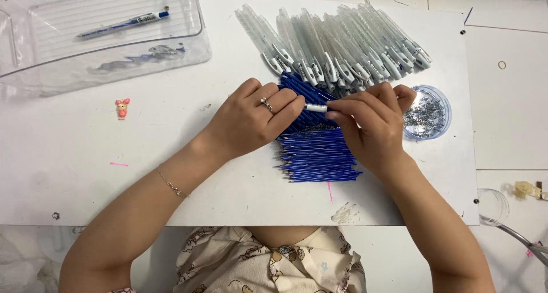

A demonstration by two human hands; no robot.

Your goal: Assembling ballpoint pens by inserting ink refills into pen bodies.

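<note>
A white board serves as worktop. Near its middle, the left hand and right hand pinch a small white part between their fingertips, above a heap of blue refills. Behind lie clear barrels; a round dish sits near the right edge; a tray with one pen occupies the far-left corner.
</note>
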